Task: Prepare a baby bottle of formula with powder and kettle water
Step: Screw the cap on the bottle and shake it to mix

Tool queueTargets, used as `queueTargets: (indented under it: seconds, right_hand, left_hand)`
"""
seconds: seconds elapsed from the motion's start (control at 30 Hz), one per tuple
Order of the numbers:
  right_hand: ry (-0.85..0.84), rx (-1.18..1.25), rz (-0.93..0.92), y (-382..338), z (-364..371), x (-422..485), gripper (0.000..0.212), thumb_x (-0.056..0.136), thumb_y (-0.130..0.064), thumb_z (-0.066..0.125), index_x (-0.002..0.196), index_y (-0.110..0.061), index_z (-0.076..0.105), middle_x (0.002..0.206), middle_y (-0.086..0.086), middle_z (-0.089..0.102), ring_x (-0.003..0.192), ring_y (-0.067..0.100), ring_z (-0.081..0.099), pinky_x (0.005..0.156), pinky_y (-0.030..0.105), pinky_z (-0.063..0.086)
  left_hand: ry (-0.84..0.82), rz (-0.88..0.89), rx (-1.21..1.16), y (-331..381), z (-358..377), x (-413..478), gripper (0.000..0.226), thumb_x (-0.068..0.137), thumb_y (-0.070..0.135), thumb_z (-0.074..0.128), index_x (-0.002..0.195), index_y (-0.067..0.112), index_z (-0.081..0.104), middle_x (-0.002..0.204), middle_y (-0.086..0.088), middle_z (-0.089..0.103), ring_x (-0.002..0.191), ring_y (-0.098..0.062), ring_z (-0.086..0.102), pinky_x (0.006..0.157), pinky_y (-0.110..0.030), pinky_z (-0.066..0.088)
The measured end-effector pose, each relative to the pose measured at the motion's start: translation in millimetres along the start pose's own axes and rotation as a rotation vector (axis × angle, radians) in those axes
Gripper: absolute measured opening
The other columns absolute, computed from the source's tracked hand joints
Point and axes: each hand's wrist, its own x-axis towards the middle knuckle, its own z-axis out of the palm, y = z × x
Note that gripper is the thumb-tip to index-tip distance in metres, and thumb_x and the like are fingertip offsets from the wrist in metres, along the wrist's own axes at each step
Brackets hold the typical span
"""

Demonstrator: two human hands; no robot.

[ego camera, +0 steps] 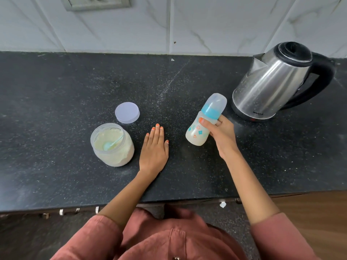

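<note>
My right hand [222, 135] grips a baby bottle [201, 126] around its middle, lifted off the counter and tilted with its capped top up and to the right. The bottle has a blue collar, a clear cap and milky liquid inside. My left hand [154, 147] lies flat on the black counter with its fingers together, holding nothing. Left of that hand stands an open clear jar of pale formula powder [112, 145] with a blue scoop [109, 145] lying in it. The jar's round lid [127, 112] rests on the counter behind it. A steel kettle [274, 83] with a black handle stands at the right rear.
The black speckled counter [56, 91] runs to a white tiled wall with a socket plate [95, 2] at top left. The counter's front edge [187, 199] is near my body. Wooden floor shows at lower right.
</note>
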Motion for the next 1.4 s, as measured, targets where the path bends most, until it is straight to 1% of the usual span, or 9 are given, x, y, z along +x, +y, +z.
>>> queueTargets:
  seconds: [0.07,0.13,0.23,0.47,0.6,0.8,0.93,1.13,1.4]
  right_hand:
    - [-0.015,-0.057,-0.044,-4,0,9,0.039,0.076,-0.010,0.071,0.112,-0.016,0.056,0.112,-0.002,0.061,0.104,0.010,0.058,0.088,0.026,0.049]
    - [-0.029,-0.115,-0.081,-10,0,21,0.040,0.076,-0.009,0.071,0.112,-0.016,0.056,0.111,-0.004,0.060,0.101,0.006,0.057,0.084,0.022,0.048]
    - [-0.067,-0.151,-0.100,-18,0,43,0.044,0.076,-0.006,0.071,0.116,-0.014,0.055,0.115,-0.002,0.059,0.105,0.008,0.055,0.090,0.027,0.046]
    - [-0.169,-0.223,-0.134,-36,2,99,0.051,0.073,0.001,0.071,0.120,-0.009,0.053,0.125,0.009,0.058,0.110,0.014,0.055,0.099,0.037,0.045]
    - [-0.195,-0.321,-0.158,-41,6,121,0.052,0.074,0.000,0.070,0.122,-0.008,0.051,0.127,0.010,0.056,0.111,0.015,0.053,0.100,0.040,0.045]
    - [-0.224,-0.411,-0.178,-36,11,138,0.055,0.075,0.002,0.069,0.124,-0.008,0.049,0.130,0.011,0.053,0.121,0.022,0.049,0.103,0.042,0.042]
    - [-0.261,-0.404,-0.174,-29,11,144,0.054,0.074,0.005,0.068,0.124,-0.007,0.049,0.129,0.012,0.054,0.121,0.022,0.049,0.104,0.044,0.041]
    - [-0.303,-0.436,-0.176,-22,10,145,0.056,0.076,0.003,0.067,0.127,-0.009,0.047,0.131,0.010,0.053,0.121,0.018,0.048,0.105,0.042,0.040]
    - [-0.325,-0.461,-0.151,-31,6,137,0.055,0.079,0.000,0.066,0.128,-0.010,0.045,0.136,0.009,0.048,0.127,0.021,0.045,0.106,0.041,0.037]
  left_hand:
    - [0.004,0.002,0.003,-1,1,0,0.053,0.101,0.032,0.014,0.147,0.008,0.008,0.157,-0.007,0.004,0.145,-0.018,0.002,0.116,-0.031,-0.002]
    - [0.018,0.004,0.011,-1,2,1,0.062,0.094,0.039,-0.001,0.147,0.008,0.009,0.157,-0.007,0.006,0.145,-0.018,0.004,0.115,-0.030,-0.003]
    - [0.024,0.013,0.019,-2,4,1,0.075,0.084,0.043,-0.012,0.147,0.008,0.009,0.157,-0.006,0.006,0.145,-0.018,0.004,0.113,-0.028,-0.005]
    - [0.051,0.011,-0.003,-1,6,1,0.071,0.088,0.043,-0.005,0.146,0.007,0.013,0.155,-0.005,0.008,0.140,-0.012,-0.001,0.113,-0.029,-0.002]
    - [0.059,-0.014,0.033,0,5,3,0.067,0.096,0.041,-0.002,0.141,0.002,0.030,0.150,-0.010,0.028,0.138,-0.023,0.027,0.111,-0.037,0.015]
    - [0.044,-0.037,0.069,0,3,3,0.061,0.099,0.035,0.005,0.134,0.002,0.043,0.142,-0.012,0.044,0.129,-0.025,0.045,0.104,-0.044,0.030]
    - [0.030,-0.043,0.077,0,4,3,0.063,0.100,0.036,0.002,0.135,0.003,0.043,0.142,-0.011,0.045,0.129,-0.024,0.045,0.109,-0.034,0.027]
    - [0.000,-0.048,0.080,-1,3,4,0.065,0.099,0.038,0.000,0.137,0.003,0.040,0.144,-0.011,0.041,0.131,-0.024,0.042,0.106,-0.042,0.025]
    - [-0.011,-0.045,0.040,1,1,3,0.068,0.097,0.040,-0.003,0.139,0.003,0.035,0.147,-0.010,0.035,0.135,-0.025,0.036,0.109,-0.041,0.017]
